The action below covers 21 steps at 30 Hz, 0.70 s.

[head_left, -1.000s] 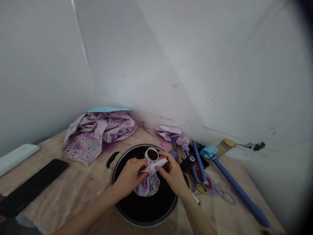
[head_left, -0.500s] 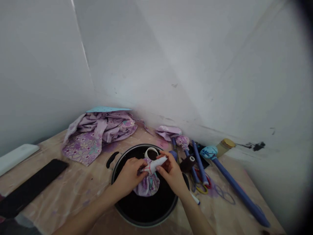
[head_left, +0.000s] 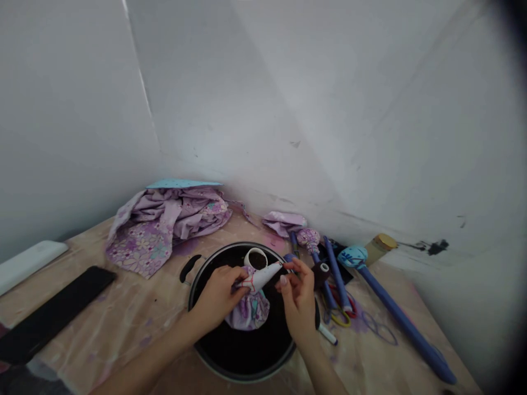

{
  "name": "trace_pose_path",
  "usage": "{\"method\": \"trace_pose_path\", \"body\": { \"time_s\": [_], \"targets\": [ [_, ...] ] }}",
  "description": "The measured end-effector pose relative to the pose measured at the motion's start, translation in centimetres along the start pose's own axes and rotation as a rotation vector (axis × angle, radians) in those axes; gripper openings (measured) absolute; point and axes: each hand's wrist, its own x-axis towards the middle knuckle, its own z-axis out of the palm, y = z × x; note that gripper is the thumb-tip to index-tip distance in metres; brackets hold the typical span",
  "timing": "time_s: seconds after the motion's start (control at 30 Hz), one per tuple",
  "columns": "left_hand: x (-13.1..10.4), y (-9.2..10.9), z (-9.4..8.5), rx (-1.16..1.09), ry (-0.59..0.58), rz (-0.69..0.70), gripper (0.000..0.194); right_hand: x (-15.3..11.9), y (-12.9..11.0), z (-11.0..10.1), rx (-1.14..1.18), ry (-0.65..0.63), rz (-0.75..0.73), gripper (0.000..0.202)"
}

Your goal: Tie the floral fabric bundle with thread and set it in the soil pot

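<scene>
My left hand (head_left: 221, 288) is closed on a white cone-shaped piece (head_left: 263, 276) with red lines drawn near its wide end. Gathered purple floral fabric (head_left: 249, 314) hangs below the piece, over the dark inside of a round pan (head_left: 242, 376). My right hand (head_left: 298, 299) is at the narrow tip, its index finger by the point and its thumb apart from it. I see nothing in the right fingers. Behind the cone, a small white cup (head_left: 252, 257) with dark contents stands in the pan.
Crumpled floral cloth (head_left: 140, 247) lies at the back left, a black phone-like slab (head_left: 57, 310) nearer. To the right are a brown thread spool (head_left: 319, 276), scissors with yellow handles (head_left: 341, 318), a marker (head_left: 328, 334), a long blue stick (head_left: 403, 318) with a patterned head, and a gold-lidded jar (head_left: 379, 249).
My right hand has let go of the cone's narrow end and drawn back slightly right, uncovering its tip and the marker. My left hand keeps its hold.
</scene>
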Motion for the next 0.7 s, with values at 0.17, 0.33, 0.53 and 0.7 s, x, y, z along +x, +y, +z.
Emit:
{"method": "trace_pose_path", "body": {
  "time_s": [0.17,0.33,0.53,0.7],
  "targets": [
    [-0.01,-0.08,-0.01,-0.004,-0.001,0.001,0.008,-0.24,-0.3,-0.19,-0.131,-0.128,-0.038,0.031],
    [-0.07,-0.12,-0.09,-0.007,-0.003,-0.001,0.009,-0.08,-0.35,-0.1,-0.128,-0.124,-0.035,0.032],
    [-0.15,-0.01,-0.24,-0.01,-0.001,-0.012,0.01,-0.07,-0.15,-0.1,-0.117,-0.129,-0.041,0.033],
    [-0.13,-0.06,-0.2,-0.012,0.003,-0.013,0.009,-0.19,-0.43,0.02,-0.115,-0.118,-0.039,0.034]
  ]
}}
